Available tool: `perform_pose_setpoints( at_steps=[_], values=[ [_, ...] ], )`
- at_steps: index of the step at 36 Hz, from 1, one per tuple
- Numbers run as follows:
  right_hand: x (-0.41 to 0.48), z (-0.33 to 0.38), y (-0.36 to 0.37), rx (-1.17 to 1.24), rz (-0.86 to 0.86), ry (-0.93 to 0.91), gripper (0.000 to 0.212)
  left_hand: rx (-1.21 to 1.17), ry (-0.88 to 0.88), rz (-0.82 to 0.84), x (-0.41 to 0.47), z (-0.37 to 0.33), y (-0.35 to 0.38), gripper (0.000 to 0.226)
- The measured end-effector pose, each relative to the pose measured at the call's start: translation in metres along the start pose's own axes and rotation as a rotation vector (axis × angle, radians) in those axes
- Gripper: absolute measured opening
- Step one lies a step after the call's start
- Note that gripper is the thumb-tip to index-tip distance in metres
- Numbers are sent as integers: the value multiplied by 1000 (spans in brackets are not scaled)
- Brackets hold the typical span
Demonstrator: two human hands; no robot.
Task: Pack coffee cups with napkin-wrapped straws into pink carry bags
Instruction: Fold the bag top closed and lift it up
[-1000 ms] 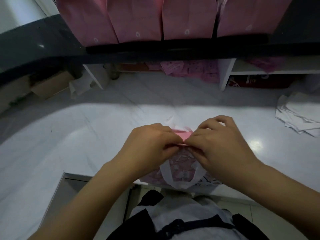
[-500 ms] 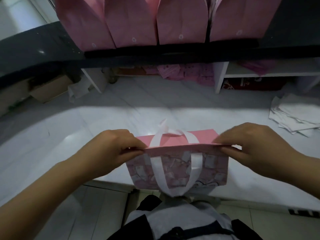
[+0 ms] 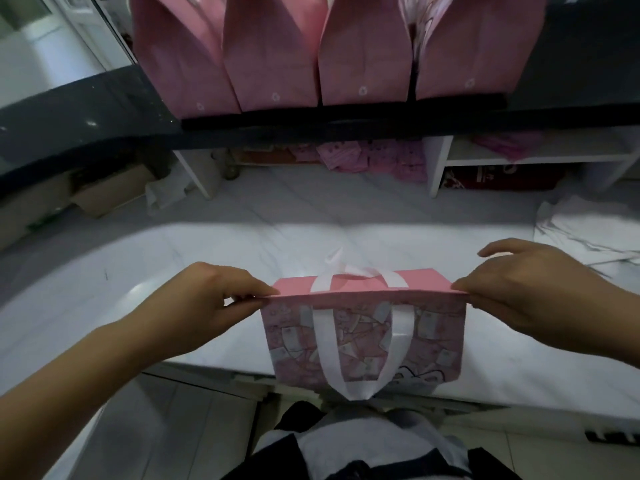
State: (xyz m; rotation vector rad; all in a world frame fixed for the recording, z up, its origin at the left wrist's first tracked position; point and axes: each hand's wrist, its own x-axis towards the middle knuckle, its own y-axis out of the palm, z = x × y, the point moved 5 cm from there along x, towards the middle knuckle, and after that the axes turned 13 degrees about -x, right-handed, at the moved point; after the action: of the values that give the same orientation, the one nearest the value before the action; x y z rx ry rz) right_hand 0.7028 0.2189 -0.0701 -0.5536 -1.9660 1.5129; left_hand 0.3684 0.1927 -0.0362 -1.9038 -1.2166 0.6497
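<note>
Café counter [image 3: 311,233], packed pink bags [image 3: 277,50] lined up

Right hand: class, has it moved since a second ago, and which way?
Yes. The right hand has slid rightward along the top of the pink bag, nearer the white paper stack.

White veined marble counter [image 3: 311,233], bright band mid-surface. Black glossy ledge [image 3: 86,109] above its far edge, white shelf unit [image 3: 439,168] beneath; possibly window [image 3: 38,39] top-left.

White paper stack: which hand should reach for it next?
Likely right: the right hand pinches the pink bag nearest the white paper stack; the left hand is across the bag.
</note>
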Motion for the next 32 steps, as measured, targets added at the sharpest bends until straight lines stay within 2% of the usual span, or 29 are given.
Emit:
perform_pose_setpoints(
  at_steps=[3,6,9,16,19,23,27,32],
  values=[
    [8,-6,-4,-3,-22,5,74,-72,-41,-45,-3,6,-1,23],
    [16,-16,-7,25,1,46,55,-133,-20,-103,-10,0,-5,24],
    [26,-21,-13,61,-32,57,49,-94,14,-161,-12,-4,-14,22],
    [56,-31,-17,154,7,134,64,-78,-29,-249,-9,10,-23,21],
    [63,-28,-13,204,9,156,48,-67,-54,-293,-4,24,-25,22],
    [69,2,-10,187,-75,65,14,-62,-137,-409,16,55,-35,21],
    [74,44,-5,217,-197,50,24,-145,-276,-438,47,85,-37,20],
    [90,90,7,454,-258,108,21,-373,-317,-439,78,93,-23,15]
  ],
)
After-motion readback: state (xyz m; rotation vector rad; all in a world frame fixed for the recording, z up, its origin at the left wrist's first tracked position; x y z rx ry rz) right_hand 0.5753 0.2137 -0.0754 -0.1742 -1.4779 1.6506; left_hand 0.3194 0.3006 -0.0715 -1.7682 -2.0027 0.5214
